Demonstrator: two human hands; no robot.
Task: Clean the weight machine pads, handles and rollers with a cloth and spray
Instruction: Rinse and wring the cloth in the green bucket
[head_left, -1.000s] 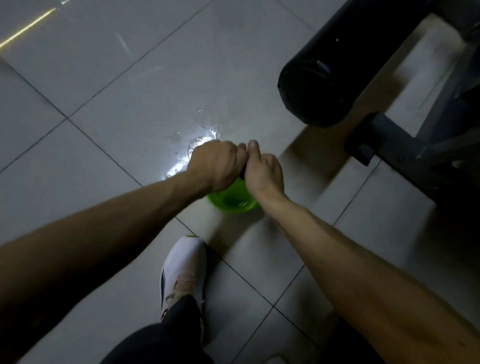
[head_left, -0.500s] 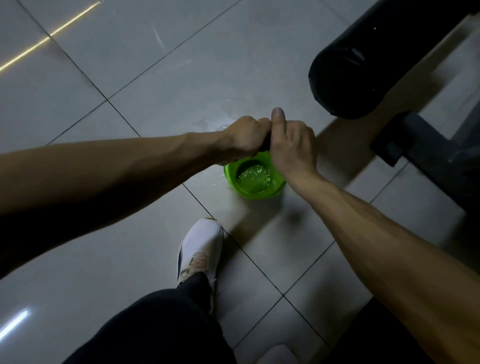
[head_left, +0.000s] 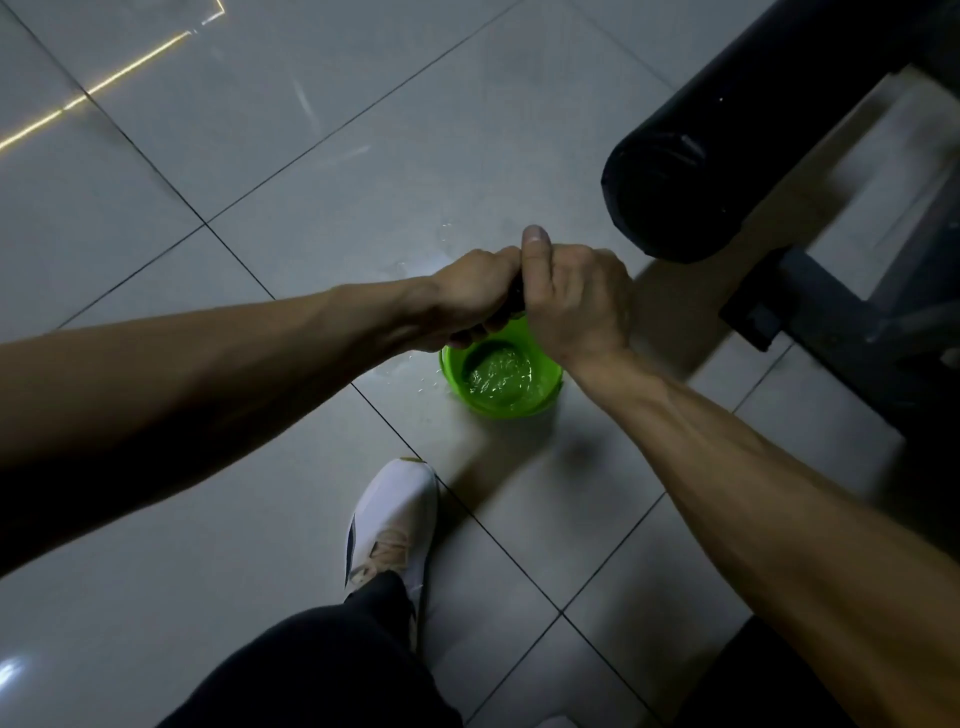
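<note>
Hands (head_left: 470, 296) (head_left: 574, 304) higher off bowl (head_left: 511, 411); dark cloth (head_left: 516, 299).

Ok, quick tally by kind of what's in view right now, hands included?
2 hands: left hand, right hand, both gripping the cloth
1 dark cloth
1 round green plastic bowl
1 black cylindrical padded roller
1 dark metal machine frame
1 white shoe
Total: 7

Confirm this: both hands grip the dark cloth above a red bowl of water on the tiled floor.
Not red: the head view shows the bowl is green. Otherwise right: left hand and right hand grip the dark cloth above it, on the tiled floor.
</note>
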